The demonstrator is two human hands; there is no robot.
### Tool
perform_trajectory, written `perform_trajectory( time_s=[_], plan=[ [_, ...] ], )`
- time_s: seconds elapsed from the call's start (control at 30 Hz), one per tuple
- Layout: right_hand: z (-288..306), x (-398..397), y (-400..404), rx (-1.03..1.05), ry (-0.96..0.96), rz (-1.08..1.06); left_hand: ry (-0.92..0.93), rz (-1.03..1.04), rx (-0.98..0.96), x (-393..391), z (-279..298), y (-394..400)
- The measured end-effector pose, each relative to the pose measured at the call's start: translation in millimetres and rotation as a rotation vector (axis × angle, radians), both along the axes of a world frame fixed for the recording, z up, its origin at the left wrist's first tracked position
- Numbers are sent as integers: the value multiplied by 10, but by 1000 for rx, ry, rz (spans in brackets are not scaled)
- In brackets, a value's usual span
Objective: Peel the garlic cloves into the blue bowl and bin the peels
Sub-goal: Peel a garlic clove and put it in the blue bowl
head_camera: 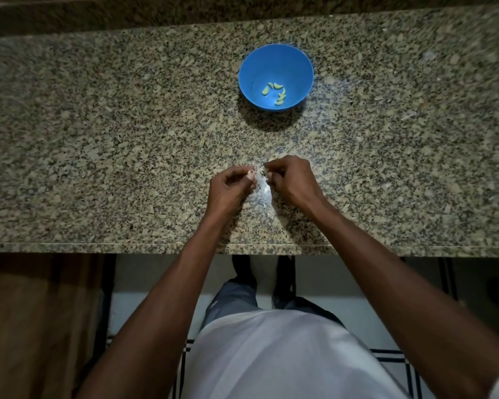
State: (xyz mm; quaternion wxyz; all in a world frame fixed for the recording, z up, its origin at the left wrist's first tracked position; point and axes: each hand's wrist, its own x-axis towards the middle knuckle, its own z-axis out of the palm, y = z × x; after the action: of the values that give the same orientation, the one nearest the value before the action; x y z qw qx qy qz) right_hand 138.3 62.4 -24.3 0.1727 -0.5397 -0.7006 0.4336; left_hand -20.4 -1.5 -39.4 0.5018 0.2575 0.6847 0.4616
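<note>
We work clove between both hands: left hand (232,182) and right hand (288,175) pinch it together, 6 o'clock on bench (98,139). Clove small, light, skin papery; we'd grip by ends. Peeled cloves (274,93) in blue bowl (249,67), 12 o'clock.
</note>
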Motion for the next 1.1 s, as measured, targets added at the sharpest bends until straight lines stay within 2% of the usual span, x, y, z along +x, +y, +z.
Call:
perform_trajectory(
  time_s=[0.1, 0.17, 0.23, 0.33, 0.4, 0.53, 0.77, 0.9, 1.1],
  plan=[
    [-2, -16, -61, 121, 6, -22, -66, 45, -20, -8, 6, 3],
    [-18, -14, -89, 74, 41, -68, -78, 50, -12, -4, 13, 8],
    [-41, -14, -120, -100, 137, -101, -61, 21, 5, 1, 5, 5],
    [-48, -23, -143, -402, 393, -178, -14, -28, 45, -7, -8, -16],
    [-56, -12, -144, -522, 506, -261, 66, -79, 81, -21, -21, -36],
    [-84, 52, -159, -700, 562, -296, 141, -139, 111, -44, -33, -98],
    [-123, 81, -151, -1033, 775, -555, 234, -227, 140, 22, -27, -79],
    [-69, 119, -78, -1062, 758, -541, 228, -221, 197, 53, -24, -78],
    [27, 198, -30, -938, 644, -358, 84, -142, 134, 83, -45, -96]
  ],
)
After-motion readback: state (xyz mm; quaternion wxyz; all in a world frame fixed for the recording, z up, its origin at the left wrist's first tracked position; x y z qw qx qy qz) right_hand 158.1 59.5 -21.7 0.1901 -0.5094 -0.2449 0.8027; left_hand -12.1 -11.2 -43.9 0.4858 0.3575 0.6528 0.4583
